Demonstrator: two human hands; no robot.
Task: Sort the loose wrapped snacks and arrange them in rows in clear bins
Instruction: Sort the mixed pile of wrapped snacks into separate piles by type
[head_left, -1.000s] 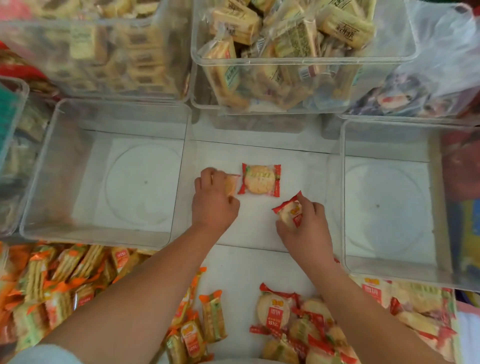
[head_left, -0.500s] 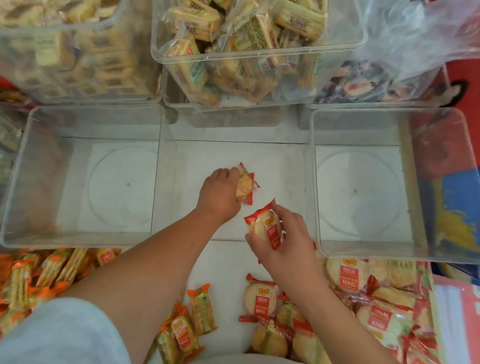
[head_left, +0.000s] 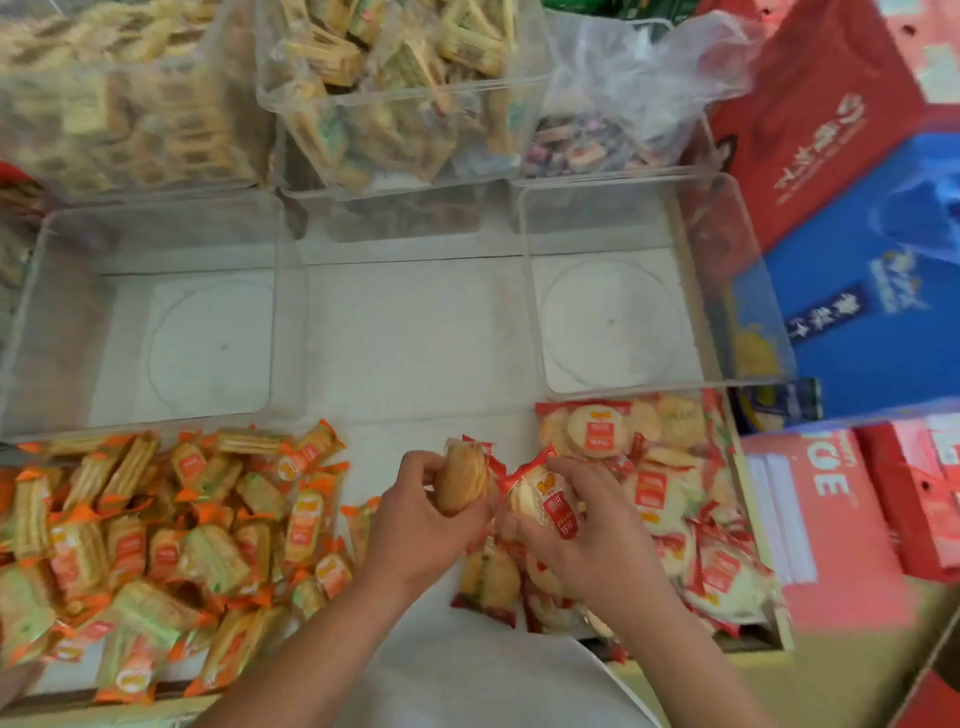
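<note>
My left hand grips a red-wrapped round cracker on edge above the white table. Right beside it my right hand holds another red-wrapped round cracker; the two packs nearly touch. Under and to the right of my hands lies a pile of red-wrapped round crackers. A pile of orange-wrapped rectangular crackers spreads over the table's left front. Behind the piles stand three clear bins with nothing in them: a left bin, a middle bin and a right bin.
Further back, two clear bins hold yellow wrapped biscuits, and a clear plastic bag of mixed sweets lies at the back right. Red and blue cartons stand along the right side.
Both hands have drawn back out of the middle bin toward me, each carrying its cracker, and now hover over the red pile. The cracker that lay in the bin is gone from it.
</note>
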